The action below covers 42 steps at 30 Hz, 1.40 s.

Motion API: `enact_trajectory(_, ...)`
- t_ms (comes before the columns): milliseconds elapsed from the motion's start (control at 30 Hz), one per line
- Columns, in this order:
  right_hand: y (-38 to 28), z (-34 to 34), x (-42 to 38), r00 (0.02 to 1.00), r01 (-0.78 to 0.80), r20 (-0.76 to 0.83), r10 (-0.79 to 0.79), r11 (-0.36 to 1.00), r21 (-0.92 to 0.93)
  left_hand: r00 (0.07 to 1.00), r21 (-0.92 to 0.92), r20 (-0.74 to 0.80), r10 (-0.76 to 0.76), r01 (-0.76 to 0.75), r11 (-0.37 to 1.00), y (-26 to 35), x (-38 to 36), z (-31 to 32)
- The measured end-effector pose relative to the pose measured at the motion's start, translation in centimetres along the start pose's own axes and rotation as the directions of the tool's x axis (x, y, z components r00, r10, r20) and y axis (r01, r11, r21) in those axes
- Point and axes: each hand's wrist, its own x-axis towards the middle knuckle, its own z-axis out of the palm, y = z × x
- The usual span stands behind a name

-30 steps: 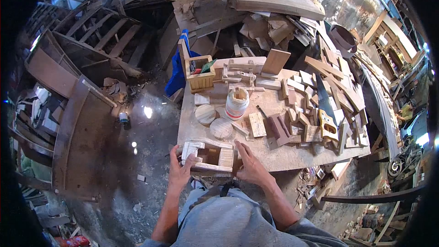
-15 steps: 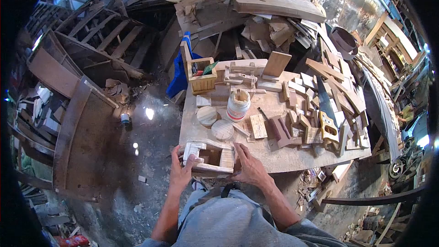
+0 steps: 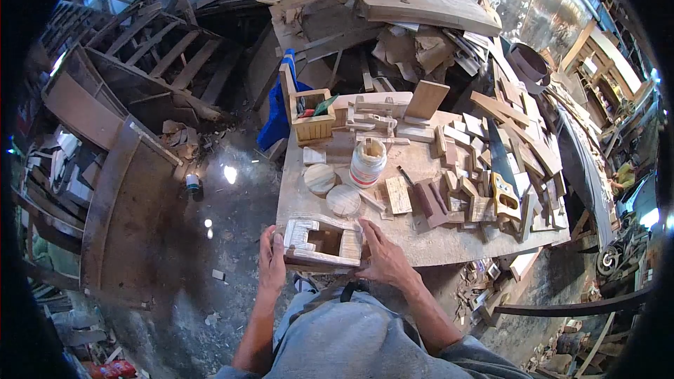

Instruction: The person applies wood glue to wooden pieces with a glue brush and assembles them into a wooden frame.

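Observation:
A small wooden box (image 3: 349, 244) with an open top stands at the near left edge of the workbench, with pale strips along its upper rim and a dark hollow inside. My left hand (image 3: 272, 260) presses on its left wall, thumb raised at the corner and fingers along the outer side. Against the right wall rests my right hand (image 3: 385, 256), fingers stretched along it and the thumb low at the near corner. Just beyond the box lie two round wooden discs (image 3: 343, 201) and a white glue jar (image 3: 368, 163).
Across the workbench (image 3: 428, 249) lie a handsaw (image 3: 504, 186), a chisel-like tool (image 3: 406, 175), a flat block (image 3: 398, 195) and many offcuts (image 3: 483, 208). A slatted wooden holder (image 3: 312, 126) with tools stands at the back left. Planks and scrap surround the bench.
My left thumb has moved off the box's top rim to its left corner, and the left hand sits slightly lower. The right hand stays on the right wall.

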Motion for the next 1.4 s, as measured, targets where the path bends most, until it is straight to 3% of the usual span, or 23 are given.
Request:
enact_trajectory(267,0.6,-0.4,0.8,0.995,-0.006,0.101,0.004,1.000,0.026,1.000,-0.107,0.024,0.008,-0.006,0.994,-0.1,0.0,0.0)
enact_trajectory(667,0.3,-1.2,0.7,0.991,-0.017,0.136,-0.001,0.991,0.130,0.999,-0.110,0.005,0.032,-0.032,0.993,-2.2,0.6,-0.5)
enact_trajectory(767,0.2,-1.9,0.3,0.993,-0.027,0.120,0.007,0.986,0.163,0.999,-0.199,-0.041,0.036,-0.043,0.979,-2.5,0.8,-1.1)
enact_trajectory(900,1.1,-3.0,-1.3,0.994,-0.105,0.013,0.105,0.980,0.168,0.975,-0.115,-0.205,0.080,-0.105,0.988,-1.6,0.6,-2.4)
enact_trajectory(933,1.6,-3.3,-2.1,0.990,-0.144,0.029,0.141,0.952,0.270,0.962,-0.059,-0.258,0.087,-0.105,0.993,-2.2,0.6,-3.3)
enact_trajectory(1000,3.0,-3.8,-4.5,0.974,-0.222,0.074,0.213,0.859,0.462,0.939,-0.024,-0.336,0.078,-0.092,0.996,-3.6,0.5,-4.9)
enact_trajectory(1100,4.8,-2.1,-9.0,0.915,-0.385,0.218,0.340,0.566,0.729,0.907,-0.116,-0.420,-0.023,-0.028,0.993,-4.4,-1.0,-5.8)
enact_trajectory(1200,8.6,2.0,-13.6,0.794,-0.545,0.368,0.483,0.298,0.784,0.890,-0.016,-0.456,-0.006,-0.001,1.000,-6.5,-2.8,-6.4)
enact_trajectory(1233,8.3,3.1,-14.6,0.695,-0.507,0.393,0.602,0.023,0.862,0.888,0.012,-0.460,-0.010,0.017,1.000,-7.5,-3.4,-6.3)
enact_trajectory(1333,11.4,7.2,-16.1,0.569,-0.074,0.444,0.692,-0.494,0.866,0.884,0.036,-0.462,-0.076,0.104,0.994,-7.8,-5.0,-5.1)
enact_trajectory(1400,12.0,7.6,-15.9,0.614,0.155,0.356,0.704,-0.550,0.821,0.876,-0.023,-0.443,-0.191,0.202,0.979,-5.8,-6.7,-3.2)
